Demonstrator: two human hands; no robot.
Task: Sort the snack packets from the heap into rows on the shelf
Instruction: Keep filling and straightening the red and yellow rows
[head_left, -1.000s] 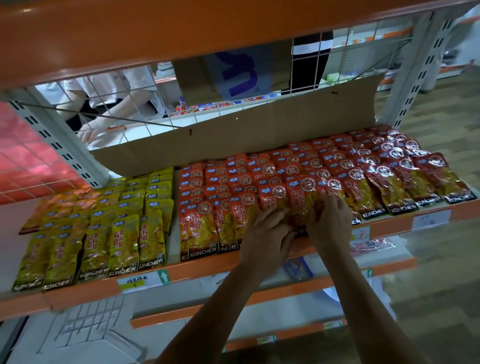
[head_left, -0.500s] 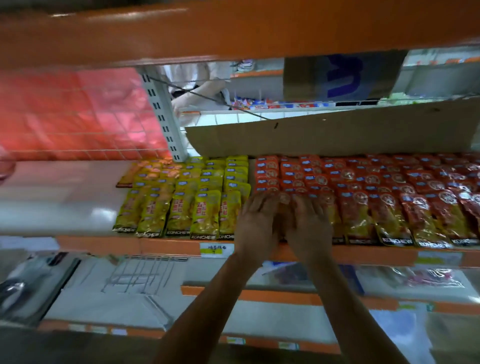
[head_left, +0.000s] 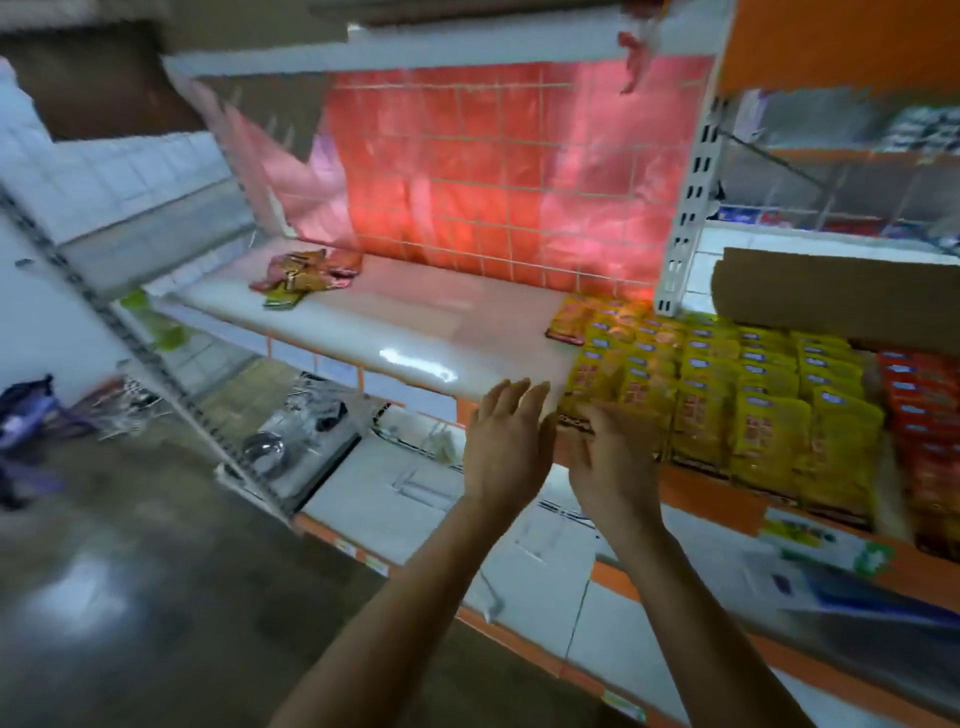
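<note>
A small heap of mixed snack packets (head_left: 306, 274) lies at the far left of the white shelf (head_left: 395, 332), near the red mesh back. Rows of yellow packets (head_left: 727, 384) fill the shelf's right part, with red packets (head_left: 922, 405) at the far right edge. My left hand (head_left: 511, 441) is raised in front of the shelf's front edge, fingers straight and holding nothing. My right hand (head_left: 605, 457) hovers beside it at the front left corner of the yellow rows, fingers loosely bent, nothing held. The view is blurred.
A cardboard sheet (head_left: 836, 296) stands behind the yellow rows. A white perforated upright (head_left: 685, 208) divides the shelf bays. Lower white shelves (head_left: 545, 545) with orange edges jut out below. On the left, the floor (head_left: 130, 597) holds wire racks and a dark bag (head_left: 26, 410).
The view has swung left from the red rows to the yellow rows and the heap. Both hands lifted off the red packets and moved left, now held in the air.
</note>
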